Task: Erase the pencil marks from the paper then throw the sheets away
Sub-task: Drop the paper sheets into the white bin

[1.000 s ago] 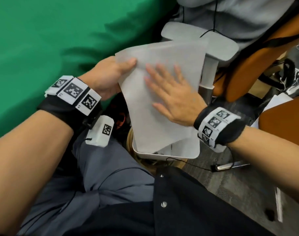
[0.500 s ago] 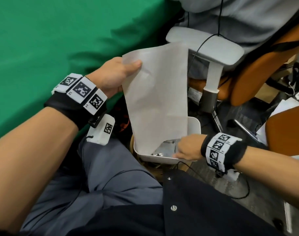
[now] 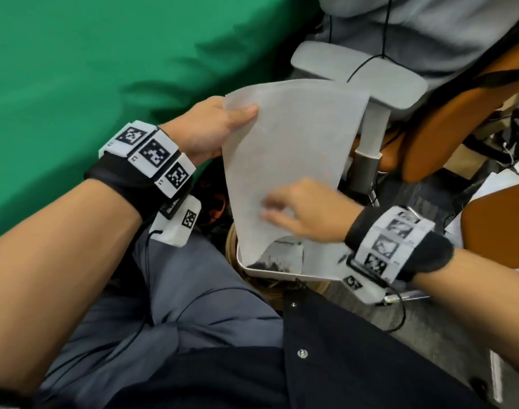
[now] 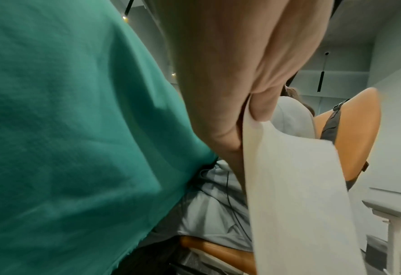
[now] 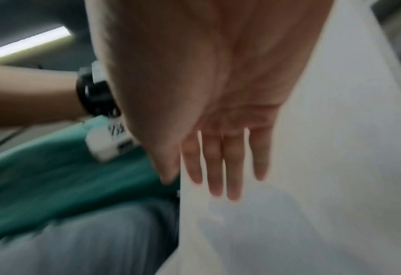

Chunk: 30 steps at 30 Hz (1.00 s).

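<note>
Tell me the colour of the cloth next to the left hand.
Green. The cloth is a plain solid green with no pattern, seen best in the head view, beside the left hand.

No legible text, brand or number is appearing in any view; the wrist bands [image 3: 152,156] are showing only black-and-white square marker patterns, not readable characters.

A green fabric cloth [image 3: 104,69] fills the upper left of the head view. At upper right stands an orange office chair [image 3: 447,134] with a grey padded armrest [image 3: 370,69]. Dark grey carpet floor [image 3: 447,326] shows lower right. Grey walls [image 4: 394,130] and black hanging rod lamps [image 4: 321,81] appear in the left wrist view.
</note>
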Each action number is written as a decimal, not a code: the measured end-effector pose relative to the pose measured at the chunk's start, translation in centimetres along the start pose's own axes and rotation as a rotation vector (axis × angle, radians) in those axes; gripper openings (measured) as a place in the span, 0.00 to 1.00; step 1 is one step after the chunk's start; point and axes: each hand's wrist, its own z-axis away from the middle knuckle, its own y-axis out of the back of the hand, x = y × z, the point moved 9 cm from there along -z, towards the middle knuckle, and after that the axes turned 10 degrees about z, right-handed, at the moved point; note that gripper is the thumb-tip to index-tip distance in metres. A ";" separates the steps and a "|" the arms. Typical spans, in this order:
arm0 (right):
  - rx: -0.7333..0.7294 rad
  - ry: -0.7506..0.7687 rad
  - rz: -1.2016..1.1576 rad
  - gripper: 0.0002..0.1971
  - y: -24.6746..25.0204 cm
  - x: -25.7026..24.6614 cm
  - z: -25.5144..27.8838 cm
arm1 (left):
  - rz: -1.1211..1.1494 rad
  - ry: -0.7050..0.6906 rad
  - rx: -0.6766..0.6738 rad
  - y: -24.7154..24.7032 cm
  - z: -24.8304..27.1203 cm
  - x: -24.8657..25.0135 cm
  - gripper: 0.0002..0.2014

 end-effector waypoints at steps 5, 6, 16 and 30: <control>0.447 -0.090 0.444 0.32 5.4 2.9 0.3 | 0.063 0.047 -0.068 -1.1 0.5 -0.4 0.15; 0.123 -0.121 0.562 0.35 1.5 4.2 0.2 | 0.068 0.045 -0.061 -1.1 0.6 -0.2 0.15; 0.667 -0.389 0.215 0.16 9.8 8.0 2.7 | 0.017 0.048 -0.053 -0.5 0.6 0.0 0.15; -0.042 -0.565 -0.968 0.21 -5.9 11.5 5.4 | 0.143 -0.032 -0.066 0.6 0.9 2.1 0.11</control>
